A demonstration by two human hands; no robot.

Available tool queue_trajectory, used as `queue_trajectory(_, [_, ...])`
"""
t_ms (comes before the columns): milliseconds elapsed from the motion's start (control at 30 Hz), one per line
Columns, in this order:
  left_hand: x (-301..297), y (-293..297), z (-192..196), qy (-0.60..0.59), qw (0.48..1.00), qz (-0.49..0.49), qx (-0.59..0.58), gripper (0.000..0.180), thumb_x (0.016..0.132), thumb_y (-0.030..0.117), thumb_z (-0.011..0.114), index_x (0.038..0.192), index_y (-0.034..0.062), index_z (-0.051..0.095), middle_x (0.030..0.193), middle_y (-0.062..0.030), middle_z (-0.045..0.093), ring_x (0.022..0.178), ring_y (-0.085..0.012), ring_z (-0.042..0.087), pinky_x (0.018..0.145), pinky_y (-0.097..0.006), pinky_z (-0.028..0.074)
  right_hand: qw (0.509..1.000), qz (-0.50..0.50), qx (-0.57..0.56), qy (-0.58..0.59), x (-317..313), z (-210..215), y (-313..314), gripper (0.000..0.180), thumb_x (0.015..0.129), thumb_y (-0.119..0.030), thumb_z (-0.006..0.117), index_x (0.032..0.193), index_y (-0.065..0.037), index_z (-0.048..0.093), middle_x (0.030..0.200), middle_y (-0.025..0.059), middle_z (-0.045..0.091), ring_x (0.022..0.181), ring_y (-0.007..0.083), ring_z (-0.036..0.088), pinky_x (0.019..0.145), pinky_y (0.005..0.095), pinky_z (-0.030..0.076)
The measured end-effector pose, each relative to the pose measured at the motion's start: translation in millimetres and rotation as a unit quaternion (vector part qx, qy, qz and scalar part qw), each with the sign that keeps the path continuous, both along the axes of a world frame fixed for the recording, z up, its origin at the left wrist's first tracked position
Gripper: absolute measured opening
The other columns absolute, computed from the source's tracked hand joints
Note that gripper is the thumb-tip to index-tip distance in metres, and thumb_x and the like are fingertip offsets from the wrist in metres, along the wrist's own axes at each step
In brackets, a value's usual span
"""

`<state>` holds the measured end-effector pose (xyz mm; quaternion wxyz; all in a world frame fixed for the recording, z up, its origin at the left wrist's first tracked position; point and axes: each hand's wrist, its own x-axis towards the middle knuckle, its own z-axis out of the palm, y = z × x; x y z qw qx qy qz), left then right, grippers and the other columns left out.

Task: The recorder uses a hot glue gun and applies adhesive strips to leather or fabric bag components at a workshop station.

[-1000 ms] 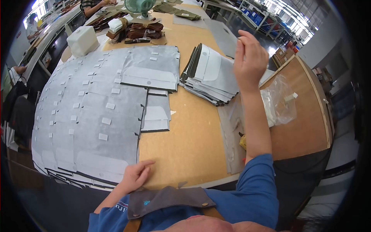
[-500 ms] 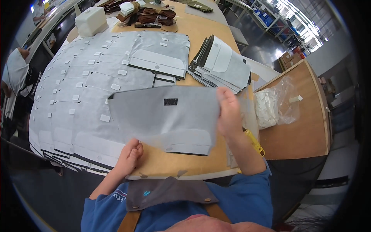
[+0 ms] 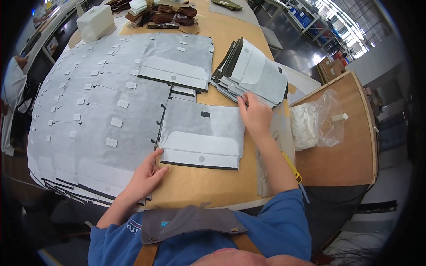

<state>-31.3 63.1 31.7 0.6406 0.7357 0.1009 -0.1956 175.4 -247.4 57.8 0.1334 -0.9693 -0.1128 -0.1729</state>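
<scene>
A grey panel [image 3: 202,135] is laid flat on the wooden table [image 3: 213,186], just right of a large spread of overlapping grey sheets [image 3: 97,111]. The panel bears a lighter flap along its near edge, with a small round dot on it, and a small dark patch near its far edge.

The left hand [image 3: 144,175] is rested palm down, fingers spread loosely, at the panel's near left corner; its fingertips touch the corner and the edge of the sheets beside it. Nothing is gripped by it.

The right hand [image 3: 255,116] is placed at the panel's far right corner, fingers bent and pressed down where the panel meets a stack [image 3: 255,73] of grey and white pieces. Whether a piece is pinched between the fingers cannot be told.

Each sheet in the spread carries a small white tab. To the right, on a lower wooden side table [image 3: 341,155], a clear plastic bag [image 3: 317,119] with white contents is seen. At the far end of the table, a white box [image 3: 95,22] and a heap of brown pieces [image 3: 166,13] are set. A blue top and a grey apron with brown straps are worn by the person.
</scene>
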Motion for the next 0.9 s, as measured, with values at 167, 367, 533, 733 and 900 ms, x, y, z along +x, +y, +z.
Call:
queue_trajectory(167, [-1,-2,11,-0.030,0.998,-0.027,0.053,0.055,0.095,0.022,0.064,0.143,0.0046,0.045,0.064,0.0020,0.045,0.060,-0.0070,0.043,0.057,-0.025,0.038,0.984,0.033,-0.048,-0.168,46,17,25,0.051,0.085,-0.039,0.072,0.124,-0.009,0.059,0.127,0.0128,0.060,0.118,0.0287,0.056,0.093,0.0427,0.044])
queue_trajectory(367, [-1,-2,11,-0.038,0.997,-0.038,0.059,0.042,0.095,0.020,0.063,0.135,0.0074,0.056,0.060,0.0034,0.041,0.057,-0.0064,0.040,0.054,-0.026,0.036,0.974,-0.010,-0.150,-0.169,85,-14,24,0.069,0.085,-0.048,0.070,0.137,-0.007,0.051,0.145,0.0162,0.049,0.133,0.0333,0.047,0.107,0.0522,0.034])
queue_trajectory(533, [-3,1,9,-0.004,0.999,-0.041,0.028,0.036,0.097,0.020,0.062,0.130,0.0075,0.060,0.060,0.0044,0.038,0.057,-0.0050,0.038,0.054,-0.025,0.035,0.965,0.022,-0.148,-0.215,83,-15,21,0.057,0.089,-0.045,0.066,0.131,-0.006,0.059,0.140,0.0123,0.056,0.130,0.0307,0.051,0.107,0.0519,0.034])
queue_trajectory(733, [-2,0,15,-0.012,0.998,-0.043,0.047,0.034,0.097,0.021,0.061,0.128,0.0071,0.061,0.060,0.0046,0.039,0.057,-0.0045,0.038,0.054,-0.025,0.035,0.919,0.079,-0.213,-0.323,84,-18,11,0.027,0.091,-0.029,0.065,0.106,-0.007,0.069,0.113,0.0056,0.070,0.107,0.0216,0.065,0.102,0.0497,0.038])
queue_trajectory(900, [-4,-1,14,-0.024,0.997,-0.043,0.058,0.033,0.097,0.021,0.061,0.127,0.0062,0.062,0.060,0.0046,0.039,0.056,-0.0048,0.037,0.053,-0.025,0.035,0.967,0.019,0.016,-0.252,84,8,6,0.015,0.090,-0.025,0.066,0.089,-0.011,0.071,0.083,0.0052,0.072,0.077,0.0207,0.066,0.093,0.0433,0.040])
